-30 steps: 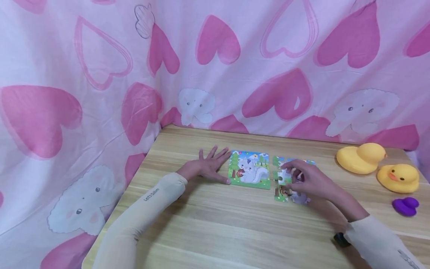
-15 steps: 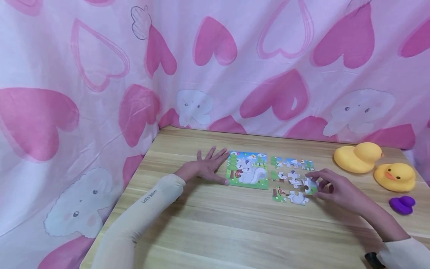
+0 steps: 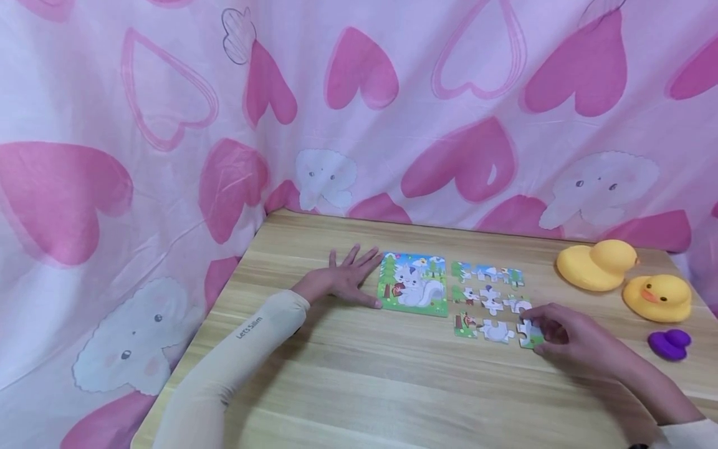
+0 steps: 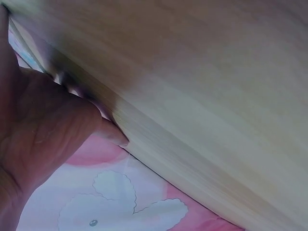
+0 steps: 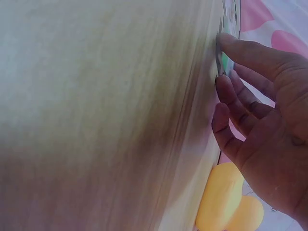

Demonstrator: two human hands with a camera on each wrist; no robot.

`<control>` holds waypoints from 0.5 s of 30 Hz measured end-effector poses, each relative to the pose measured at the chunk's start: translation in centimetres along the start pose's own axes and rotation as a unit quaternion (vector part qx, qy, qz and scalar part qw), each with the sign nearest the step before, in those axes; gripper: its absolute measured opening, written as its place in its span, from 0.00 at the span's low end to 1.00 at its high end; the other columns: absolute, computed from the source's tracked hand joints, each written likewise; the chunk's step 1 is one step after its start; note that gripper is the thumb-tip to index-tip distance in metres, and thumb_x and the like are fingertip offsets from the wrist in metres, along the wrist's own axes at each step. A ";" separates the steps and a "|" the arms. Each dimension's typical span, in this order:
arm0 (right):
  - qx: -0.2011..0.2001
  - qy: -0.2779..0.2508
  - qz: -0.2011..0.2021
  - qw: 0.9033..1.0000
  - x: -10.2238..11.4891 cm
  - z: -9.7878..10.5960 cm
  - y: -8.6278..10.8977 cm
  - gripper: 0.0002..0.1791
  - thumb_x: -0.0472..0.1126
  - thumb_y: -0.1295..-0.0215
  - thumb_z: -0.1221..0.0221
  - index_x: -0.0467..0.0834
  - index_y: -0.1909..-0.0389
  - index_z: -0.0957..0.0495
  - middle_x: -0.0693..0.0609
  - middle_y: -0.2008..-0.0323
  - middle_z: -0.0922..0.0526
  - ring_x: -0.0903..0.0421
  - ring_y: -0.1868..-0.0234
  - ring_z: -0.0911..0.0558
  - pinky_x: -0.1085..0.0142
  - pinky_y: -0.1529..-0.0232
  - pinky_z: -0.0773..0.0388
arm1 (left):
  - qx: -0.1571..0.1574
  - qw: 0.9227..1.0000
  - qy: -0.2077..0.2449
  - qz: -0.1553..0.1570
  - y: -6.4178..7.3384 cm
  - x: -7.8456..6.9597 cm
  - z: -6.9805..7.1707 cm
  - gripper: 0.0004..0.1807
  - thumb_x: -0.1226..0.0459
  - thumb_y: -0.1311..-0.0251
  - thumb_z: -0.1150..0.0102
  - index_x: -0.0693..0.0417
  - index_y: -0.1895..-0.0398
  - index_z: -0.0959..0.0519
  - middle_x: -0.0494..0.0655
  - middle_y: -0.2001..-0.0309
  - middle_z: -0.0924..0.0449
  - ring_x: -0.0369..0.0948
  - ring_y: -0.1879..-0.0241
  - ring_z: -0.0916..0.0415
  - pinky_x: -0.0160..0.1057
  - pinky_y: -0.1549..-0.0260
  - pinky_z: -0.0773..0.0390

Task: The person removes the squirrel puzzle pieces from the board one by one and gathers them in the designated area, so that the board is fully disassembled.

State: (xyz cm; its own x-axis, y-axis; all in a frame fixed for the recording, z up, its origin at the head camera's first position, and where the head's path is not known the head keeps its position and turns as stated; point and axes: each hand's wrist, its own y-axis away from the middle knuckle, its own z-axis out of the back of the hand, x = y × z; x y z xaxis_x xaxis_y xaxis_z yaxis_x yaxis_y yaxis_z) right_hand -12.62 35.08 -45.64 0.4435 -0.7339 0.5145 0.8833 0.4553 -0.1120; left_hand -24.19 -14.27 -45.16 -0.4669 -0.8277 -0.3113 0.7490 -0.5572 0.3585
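Note:
My right hand pinches a jigsaw piece between thumb and finger, at the lower right of the loose pieces. In the right wrist view that hand holds the piece's edges low over the table. The other jigsaw pieces lie in three rows with narrow gaps. Left of them is a square squirrel picture board. My left hand rests on the table with fingers spread, its fingertips and thumb at the board's left edge. The left wrist view shows mostly this hand's palm.
Two yellow rubber ducks and a small purple duck stand right of the pieces. Behind the wooden table hangs a pink heart-patterned curtain, which also covers the left side.
My right hand has moved right and toward me, from the middle of the pieces to the lower right one. The middle-row right piece now lies released. My left hand stays put.

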 end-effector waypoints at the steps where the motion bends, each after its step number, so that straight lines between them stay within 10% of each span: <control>1: 0.004 0.002 0.001 1.000 0.0 0.0 0.0 0.34 0.35 0.50 0.20 0.51 0.40 0.18 0.61 0.61 0.20 0.67 0.64 0.25 0.72 0.67 0.24 | 0.000 1.000 0.001 0.000 0.0 0.0 0.0 0.68 0.23 0.44 0.42 0.32 0.13 0.71 0.38 0.12 0.78 0.57 0.14 0.84 0.81 0.28 0.79; 15: 0.031 -0.017 0.010 0.999 0.4 0.9 -1.0 0.33 0.40 0.45 0.21 0.46 0.37 0.20 0.56 0.56 0.18 0.66 0.61 0.22 0.71 0.64 0.20 | 0.005 1.000 0.002 0.014 0.8 0.2 0.5 0.67 0.22 0.43 0.43 0.33 0.13 0.71 0.38 0.12 0.79 0.56 0.14 0.84 0.81 0.27 0.79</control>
State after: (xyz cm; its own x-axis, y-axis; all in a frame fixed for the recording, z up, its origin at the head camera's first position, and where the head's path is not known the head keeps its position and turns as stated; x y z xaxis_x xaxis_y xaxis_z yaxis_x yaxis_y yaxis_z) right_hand -13.49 34.76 -44.50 0.4541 -0.7079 0.5411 0.8628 0.5008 -0.0690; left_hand -23.91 -14.93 -44.55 -0.4430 -0.8433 -0.3044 0.7575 -0.5337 0.3760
